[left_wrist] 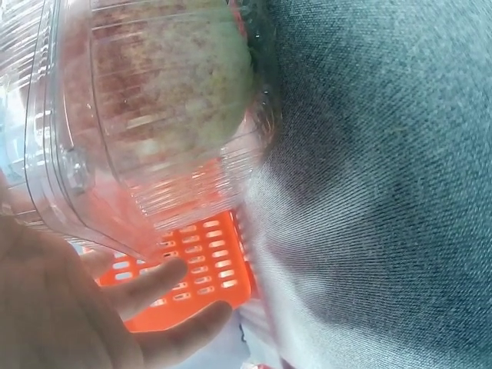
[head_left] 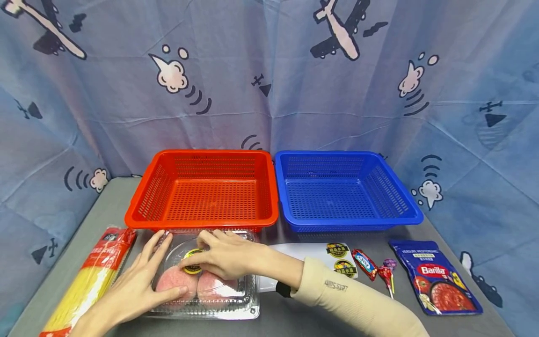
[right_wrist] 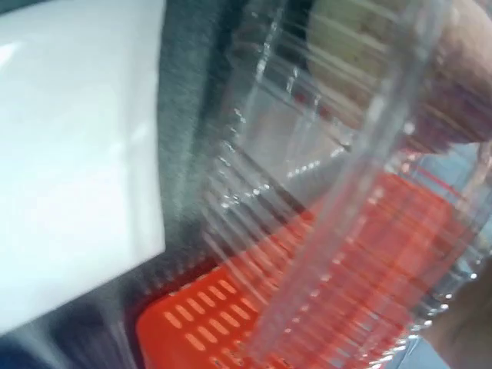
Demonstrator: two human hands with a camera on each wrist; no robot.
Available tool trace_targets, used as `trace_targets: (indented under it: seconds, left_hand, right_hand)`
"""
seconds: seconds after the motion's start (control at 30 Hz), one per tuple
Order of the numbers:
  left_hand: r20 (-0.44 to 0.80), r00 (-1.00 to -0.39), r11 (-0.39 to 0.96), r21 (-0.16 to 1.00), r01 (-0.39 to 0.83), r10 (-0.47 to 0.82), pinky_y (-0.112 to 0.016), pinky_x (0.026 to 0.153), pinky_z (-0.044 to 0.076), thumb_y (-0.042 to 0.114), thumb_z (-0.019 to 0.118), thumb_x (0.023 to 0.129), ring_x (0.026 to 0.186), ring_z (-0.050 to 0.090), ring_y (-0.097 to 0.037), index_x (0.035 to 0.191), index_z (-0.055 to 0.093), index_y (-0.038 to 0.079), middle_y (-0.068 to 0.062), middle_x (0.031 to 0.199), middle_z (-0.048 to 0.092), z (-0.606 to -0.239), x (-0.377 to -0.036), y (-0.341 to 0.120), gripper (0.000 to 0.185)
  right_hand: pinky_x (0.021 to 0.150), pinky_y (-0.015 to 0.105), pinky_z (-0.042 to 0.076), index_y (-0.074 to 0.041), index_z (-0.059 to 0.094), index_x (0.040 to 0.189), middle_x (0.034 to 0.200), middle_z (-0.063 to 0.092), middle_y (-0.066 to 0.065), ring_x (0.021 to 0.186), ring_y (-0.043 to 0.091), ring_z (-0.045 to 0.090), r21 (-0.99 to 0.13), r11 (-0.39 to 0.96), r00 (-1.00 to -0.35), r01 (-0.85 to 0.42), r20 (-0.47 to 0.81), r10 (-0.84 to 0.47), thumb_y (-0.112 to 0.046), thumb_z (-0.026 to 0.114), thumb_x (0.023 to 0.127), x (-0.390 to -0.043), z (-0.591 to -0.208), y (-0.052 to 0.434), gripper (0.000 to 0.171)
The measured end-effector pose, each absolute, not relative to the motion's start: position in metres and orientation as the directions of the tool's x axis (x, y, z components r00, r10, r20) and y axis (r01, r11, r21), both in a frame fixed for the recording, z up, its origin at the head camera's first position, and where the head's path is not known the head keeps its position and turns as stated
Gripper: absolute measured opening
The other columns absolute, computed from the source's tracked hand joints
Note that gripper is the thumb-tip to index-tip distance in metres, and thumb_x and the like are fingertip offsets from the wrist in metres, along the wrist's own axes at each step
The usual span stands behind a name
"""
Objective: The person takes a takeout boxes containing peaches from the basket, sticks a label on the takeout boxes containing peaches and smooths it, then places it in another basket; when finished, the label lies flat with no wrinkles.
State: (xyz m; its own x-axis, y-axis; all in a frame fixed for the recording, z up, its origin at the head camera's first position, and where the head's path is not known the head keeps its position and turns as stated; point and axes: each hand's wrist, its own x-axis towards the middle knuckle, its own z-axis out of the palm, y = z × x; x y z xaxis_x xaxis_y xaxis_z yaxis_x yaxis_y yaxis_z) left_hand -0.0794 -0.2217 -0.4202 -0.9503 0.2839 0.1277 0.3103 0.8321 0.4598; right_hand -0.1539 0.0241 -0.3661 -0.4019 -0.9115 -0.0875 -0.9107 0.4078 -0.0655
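A clear plastic clamshell box (head_left: pixel 246 309) with pink peaches (head_left: pixel 170 281) inside lies at the front left, its lid down. On the lid is a round black-and-gold sticker (head_left: pixel 191 269), partly covered by the right thumb. My right hand (head_left: pixel 229 255) rests over the lid, thumb pressing at the sticker and the other fingers bent loosely toward the far side. My left hand (head_left: pixel 141 281) lies along the box's left side, fingers spread and thumb stretched across the lid. In the left wrist view its fingers stand beside the clear wall of the box.
Behind the box stand a red basket (head_left: pixel 202 223) and a blue basket (head_left: pixel 353 222). To the left lies a pack of noodles (head_left: pixel 90 276). Rightward are a white sticker sheet (head_left: pixel 294 252), a wrapped candy (head_left: pixel 364 264), lollipops (head_left: pixel 385 273) and a blue Barilla sauce pouch (head_left: pixel 435 278).
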Motion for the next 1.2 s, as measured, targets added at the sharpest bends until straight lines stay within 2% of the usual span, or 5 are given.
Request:
trace_targets:
  seconds: [0.23,0.4,0.67,0.93,1.2]
  left_hand:
    - [0.153,-0.950,0.831,0.460,0.313,0.273,-0.071,0.090,0.047,0.056,0.084,0.075,0.132,0.047,-0.053,0.165,0.020,0.017,-0.011,0.168,0.018,-0.421,-0.079,-0.221,0.118]
    - [0.169,-0.949,0.825,0.468,0.316,0.267,-0.073,0.093,0.044,0.055,0.086,0.073,0.135,0.043,-0.051,0.165,0.019,0.019,-0.011,0.167,0.018,-0.422,-0.078,-0.220,0.120]
    - [0.191,-0.948,0.816,0.482,0.318,0.256,-0.073,0.094,0.044,0.051,0.086,0.075,0.137,0.042,-0.049,0.165,0.020,0.019,-0.012,0.168,0.019,-0.424,-0.077,-0.219,0.117]
    - [0.178,-0.952,0.823,0.481,0.303,0.248,-0.074,0.094,0.043,0.052,0.086,0.075,0.137,0.041,-0.050,0.165,0.020,0.018,-0.013,0.168,0.018,-0.424,-0.077,-0.219,0.117]
    - [0.171,-0.952,0.819,0.486,0.306,0.254,-0.074,0.095,0.043,0.051,0.086,0.075,0.139,0.040,-0.048,0.165,0.018,0.019,-0.014,0.168,0.019,-0.424,-0.077,-0.220,0.118]
  right_hand:
    - [0.075,0.015,0.038,-0.031,0.055,0.146,0.127,0.058,0.002,0.096,0.012,0.052,-0.244,0.417,-0.447,-0.876,0.083,-0.891,-0.032,0.068,0.098,-0.156,-0.359,0.045,0.049]
    - [0.079,0.021,0.040,-0.031,0.058,0.144,0.126,0.061,0.000,0.100,0.014,0.051,-0.287,0.499,-0.548,-0.818,0.123,-0.827,-0.033,0.072,0.095,-0.163,-0.345,0.073,0.052]
    - [0.088,0.039,0.048,-0.022,0.061,0.142,0.129,0.062,0.009,0.108,0.024,0.053,-0.321,0.649,-0.720,-0.689,0.204,-0.663,-0.034,0.077,0.090,-0.186,-0.330,0.153,0.055]
    - [0.096,0.065,0.042,-0.013,0.055,0.147,0.139,0.053,0.025,0.124,0.045,0.044,-0.367,0.819,-0.895,-0.441,0.114,-0.431,-0.034,0.081,0.087,-0.208,-0.329,0.259,0.069]
    - [0.095,0.076,0.031,-0.005,0.036,0.157,0.151,0.030,0.042,0.133,0.063,0.027,-0.356,0.914,-0.976,-0.196,-0.019,-0.217,-0.047,0.082,0.083,-0.217,-0.330,0.353,0.097]
